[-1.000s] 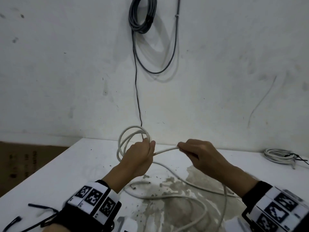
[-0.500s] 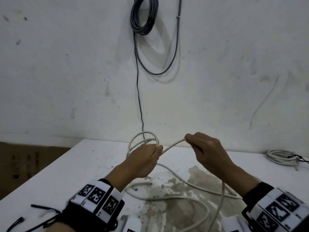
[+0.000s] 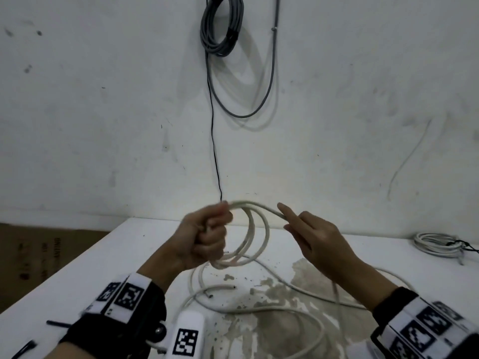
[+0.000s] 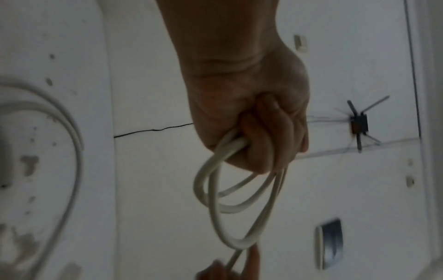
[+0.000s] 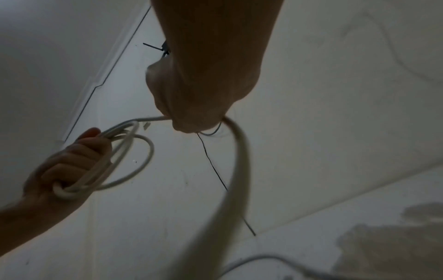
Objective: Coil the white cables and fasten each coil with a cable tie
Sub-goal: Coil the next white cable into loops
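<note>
White cable [image 3: 255, 230], partly coiled: a few loops bunched in the left hand [image 3: 204, 235], held above the table [image 3: 77, 278], hanging down and to the right of the fist. Fingers curled tight round the bundle, plain in the left wrist view. From the top of the fist, one strand running right to the right hand [image 3: 315, 238], its long axis near level, left to right. Guided there between thumb and fingers, forefinger out straight; how firm the pinch is, cannot tell from the head view, though in the right wrist view the cable passes through the closed hand and trails down. Slack tail lying in wide curves on the near part of the table, so still much to gather, probably. Next loop likely to turn on bringing the right hand's strand left to the fist, the right hand being nearer the free length.

Far right on the table, a finished coil [image 3: 435, 244] with a dark tie. Near left, black cable ties [image 3: 55, 323]. On the wall, a grey cable bundle [image 3: 220, 27]. Square black-and-white markers on both wristbands; faint print on the brown cardboard at far left, not readable.
</note>
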### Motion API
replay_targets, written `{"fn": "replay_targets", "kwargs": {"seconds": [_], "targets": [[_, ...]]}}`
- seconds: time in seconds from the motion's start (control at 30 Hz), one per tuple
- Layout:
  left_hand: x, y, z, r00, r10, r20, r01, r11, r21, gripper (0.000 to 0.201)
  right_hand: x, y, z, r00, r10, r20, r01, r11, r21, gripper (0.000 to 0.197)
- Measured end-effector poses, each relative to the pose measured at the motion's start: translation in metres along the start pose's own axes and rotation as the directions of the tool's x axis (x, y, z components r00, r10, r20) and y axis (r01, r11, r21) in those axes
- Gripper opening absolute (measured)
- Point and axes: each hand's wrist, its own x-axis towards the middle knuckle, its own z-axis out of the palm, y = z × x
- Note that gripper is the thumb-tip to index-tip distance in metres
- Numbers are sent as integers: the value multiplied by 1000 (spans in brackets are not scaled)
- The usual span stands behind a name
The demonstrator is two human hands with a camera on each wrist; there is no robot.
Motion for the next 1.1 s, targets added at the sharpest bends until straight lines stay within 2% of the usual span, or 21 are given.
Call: {"fn": "replay_targets", "kwargs": {"seconds": [0.03, 0.07, 0.2, 0.27, 0.33, 0.4, 0.43, 0.47, 0.53, 0.6, 0.67, 0.7, 0.73, 0.8, 0.87, 0.97, 1.03, 1.1], "targets": [[-1, 5, -3, 990, 63, 129, -41, 984, -173, 33, -3, -2, 2, 1000, 2, 16, -3, 999, 38, 41], [-1, 9, -3, 973, 145, 181, -94, 960, -265, 31, -6, -5, 4, 1000, 23, 19, -24, 996, 80, 42], [0, 14, -5, 941, 321, 105, -274, 908, -316, 31, -10, -21, 13, 989, 145, 26, -147, 947, 287, 37], [3, 13, -11, 926, 375, 35, -337, 865, -372, 39, -9, -29, 21, 981, 156, 117, -187, 923, 337, 48], [4, 14, -14, 909, 411, -63, -402, 830, -387, 47, -10, -33, 30, 964, 140, 224, -207, 928, 310, 62], [10, 12, -10, 869, 466, -169, -491, 768, -410, 49, -9, -37, 35, 916, 161, 368, -274, 920, 281, 70], [13, 12, -4, 829, 492, -267, -560, 729, -395, 47, -9, -41, 35, 874, 170, 454, -320, 906, 276, 74], [15, 14, 2, 767, 505, -396, -633, 699, -333, 42, -9, -44, 35, 835, 167, 524, -353, 894, 276, 76], [20, 17, 13, 618, 544, -568, -716, 688, -120, 37, -11, -52, 34, 788, 153, 597, -393, 871, 295, 72], [27, 17, 20, 529, 591, -609, -686, 721, 104, 33, -8, -61, 30, 763, 162, 626, -440, 840, 318, 64], [31, 11, 22, 469, 674, -571, -519, 733, 439, 29, -3, -71, 23, 729, 203, 654, -518, 789, 332, 56], [31, 5, 21, 464, 727, -507, -383, 680, 625, 28, 0, -76, 19, 715, 218, 665, -552, 760, 344, 53], [31, -1, 20, 489, 760, -428, -247, 591, 768, 28, 3, -81, 14, 706, 230, 670, -580, 731, 359, 48], [29, -12, 17, 593, 746, -302, -72, 423, 903, 24, 10, -87, 3, 680, 267, 683, -647, 657, 387, 34], [27, -19, 14, 692, 661, -289, 57, 349, 935, 18, 19, -88, -7, 626, 303, 719, -724, 567, 391, 20], [26, -27, 15, 788, 502, -357, 278, 227, 933, 16, 33, -79, -25, 507, 277, 816, -798, 508, 324, 11], [26, -29, 16, 814, 441, -378, 362, 123, 924, 15, 42, -69, -38, 458, 209, 864, -815, 487, 315, 14], [26, -29, 17, 818, 419, -395, 410, 58, 910, 17, 48, -61, -51, 458, 221, 861, -810, 502, 302, 16]]}}
